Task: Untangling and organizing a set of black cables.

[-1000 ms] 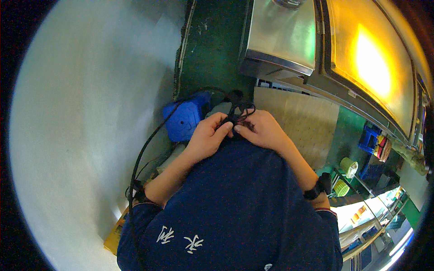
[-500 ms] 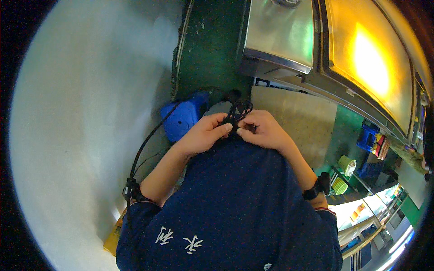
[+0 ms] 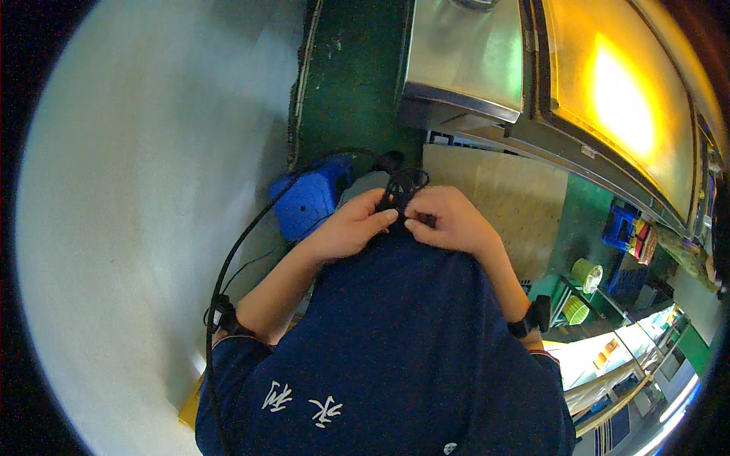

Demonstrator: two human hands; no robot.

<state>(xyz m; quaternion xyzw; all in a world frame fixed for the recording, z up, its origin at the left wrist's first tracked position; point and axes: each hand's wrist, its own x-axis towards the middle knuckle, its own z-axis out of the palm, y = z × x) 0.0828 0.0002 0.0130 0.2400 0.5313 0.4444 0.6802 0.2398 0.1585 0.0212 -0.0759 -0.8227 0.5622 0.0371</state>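
Note:
A looped bundle of thin black cable stands up between my two hands, just beyond the front of my dark blue shirt. My left hand pinches the bundle from its left side, thumb on top. On the other side, my right hand has thumb and forefinger closed together at the cable; its other fingers are curled. What lies right between the fingertips is dark and partly hidden. A longer black cable arcs from near the bundle down past my left arm. Both wrists carry black straps.
A blue plastic stool stands beyond my left forearm, near a pale wall. Ahead is green floor. Metal machinery with a yellow-lit panel fills the upper right. Green baskets and a blue crate are at the right.
Both hands have shifted slightly to the right with the cable bundle, and its loops have tilted. The long cable beside my left arm has swung into a wider arc.

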